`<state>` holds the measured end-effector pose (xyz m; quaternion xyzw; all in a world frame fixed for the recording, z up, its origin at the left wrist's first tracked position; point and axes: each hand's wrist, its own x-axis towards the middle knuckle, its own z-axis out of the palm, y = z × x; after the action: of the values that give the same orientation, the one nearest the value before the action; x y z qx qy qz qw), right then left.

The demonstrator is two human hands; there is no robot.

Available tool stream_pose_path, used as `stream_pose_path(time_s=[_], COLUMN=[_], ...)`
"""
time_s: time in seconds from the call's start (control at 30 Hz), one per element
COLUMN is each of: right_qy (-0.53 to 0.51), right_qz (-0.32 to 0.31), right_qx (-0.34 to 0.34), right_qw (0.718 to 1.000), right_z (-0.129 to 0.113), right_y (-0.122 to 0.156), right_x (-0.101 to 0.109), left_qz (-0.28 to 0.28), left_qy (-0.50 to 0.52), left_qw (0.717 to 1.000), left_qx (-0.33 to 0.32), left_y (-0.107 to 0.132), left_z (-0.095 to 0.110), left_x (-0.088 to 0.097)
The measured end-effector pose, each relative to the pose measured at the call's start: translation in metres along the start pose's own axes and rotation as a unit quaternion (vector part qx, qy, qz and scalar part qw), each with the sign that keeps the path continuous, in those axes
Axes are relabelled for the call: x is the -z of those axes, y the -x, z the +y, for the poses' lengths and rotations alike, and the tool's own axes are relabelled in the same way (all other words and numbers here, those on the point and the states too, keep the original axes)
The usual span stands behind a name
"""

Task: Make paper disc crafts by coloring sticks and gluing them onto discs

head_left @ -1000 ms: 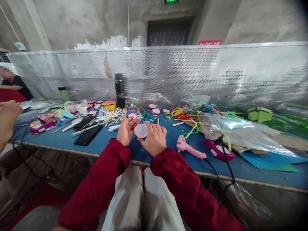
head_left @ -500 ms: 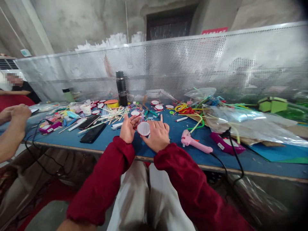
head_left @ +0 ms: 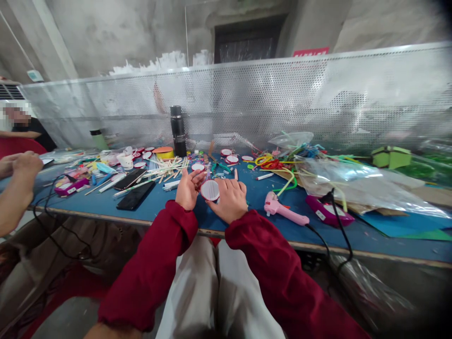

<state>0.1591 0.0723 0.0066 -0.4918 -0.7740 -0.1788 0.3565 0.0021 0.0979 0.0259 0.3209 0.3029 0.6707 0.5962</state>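
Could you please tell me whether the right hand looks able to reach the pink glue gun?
Probably yes: the pink glue gun lies uncovered to the right of the right hand, with mostly bare blue tabletop between. The hand's grip on the red-rimmed disc may need releasing first.

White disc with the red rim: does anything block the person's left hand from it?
Nothing visible stands between the left hand and the white disc, held by the right hand; whether the left touches it is unclear.

Head-worn view (single camera) — facing forward, tilted down, tabletop near
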Motion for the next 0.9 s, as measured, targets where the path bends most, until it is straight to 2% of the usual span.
stream_pose_path(time_s=[0.9], right_qy=[0.008], right_qz=[0.008], right_qx=[0.003], right_qw=[1.000], right_z=[0.0000], right_y=[0.0002], right_x=[0.0006], left_qz=[-0.013], left_qy=[0.009], left_qw=[1.000], left_qx=[0.012], left_y=[0.0027], left_z=[0.0024], left_x=[0.0016])
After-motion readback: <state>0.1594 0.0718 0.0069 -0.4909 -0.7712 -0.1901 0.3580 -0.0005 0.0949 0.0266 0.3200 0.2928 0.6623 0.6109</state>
